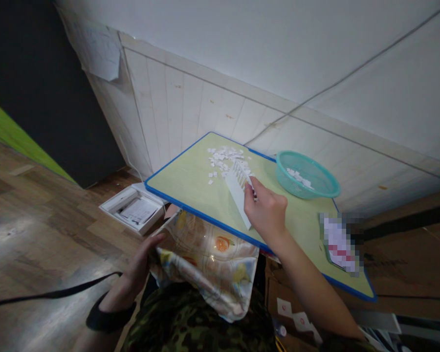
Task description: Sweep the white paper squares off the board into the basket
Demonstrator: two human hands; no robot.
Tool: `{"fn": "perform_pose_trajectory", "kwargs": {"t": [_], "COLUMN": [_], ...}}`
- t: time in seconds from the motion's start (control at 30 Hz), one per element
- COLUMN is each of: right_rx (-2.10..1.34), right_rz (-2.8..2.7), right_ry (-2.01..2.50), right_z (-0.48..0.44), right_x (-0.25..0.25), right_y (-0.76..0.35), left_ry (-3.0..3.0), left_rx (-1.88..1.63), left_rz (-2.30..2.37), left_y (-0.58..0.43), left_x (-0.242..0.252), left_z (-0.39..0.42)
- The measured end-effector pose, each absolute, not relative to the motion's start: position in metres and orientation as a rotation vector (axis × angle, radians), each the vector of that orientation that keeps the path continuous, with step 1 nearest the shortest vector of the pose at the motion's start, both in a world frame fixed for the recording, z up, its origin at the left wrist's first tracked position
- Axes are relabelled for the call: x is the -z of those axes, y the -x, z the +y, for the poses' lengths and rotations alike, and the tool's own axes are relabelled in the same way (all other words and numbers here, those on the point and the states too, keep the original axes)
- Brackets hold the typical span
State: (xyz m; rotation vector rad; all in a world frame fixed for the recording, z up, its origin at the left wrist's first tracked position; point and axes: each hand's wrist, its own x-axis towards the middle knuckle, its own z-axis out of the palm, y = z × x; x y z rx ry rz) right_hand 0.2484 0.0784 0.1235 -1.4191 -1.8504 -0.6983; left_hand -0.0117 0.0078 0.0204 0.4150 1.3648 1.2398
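From the head view I see my right hand [266,212] over the middle of the green table [190,183], fingers pressed together and pinching a white strip [236,191]. The strip lies slanted on the tabletop, its fringed, comb-like end pointing toward 12 o'clock and its plain end at 7 o'clock of the hand, near the table's blue front edge. Just past the fringed end, at 11 o'clock from the hand, sits a loose pile of small white pieces [223,157]. At 2 o'clock from the hand a teal basket [317,188] stands on the table with a few of the same pieces inside.

My left hand [143,266] is down at 8 o'clock, below the table edge, fingers curled onto the edge of a patterned cloth [209,261] that lies across my lap. A white open box [132,209] rests on the wooden floor at 9 o'clock of the table.
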Motion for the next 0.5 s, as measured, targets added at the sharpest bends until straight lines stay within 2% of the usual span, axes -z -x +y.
{"fn": "perform_pose_trajectory", "kwargs": {"t": [0.27,0.5], "right_rx": [0.592,0.498], "right_rz": [-1.937,-2.063], "right_ry": [1.333,1.102], "right_z": [0.095,0.069], "right_x": [-0.123,-0.121], "right_y": [-0.250,-0.257], "left_ry": [-0.410,-0.421], "left_rx": [-1.203,-1.243], "left_rz": [1.378,1.362], "left_y": [0.019,0.022], "left_x": [-0.008,-0.005], "left_z": [0.007,0.008]}}
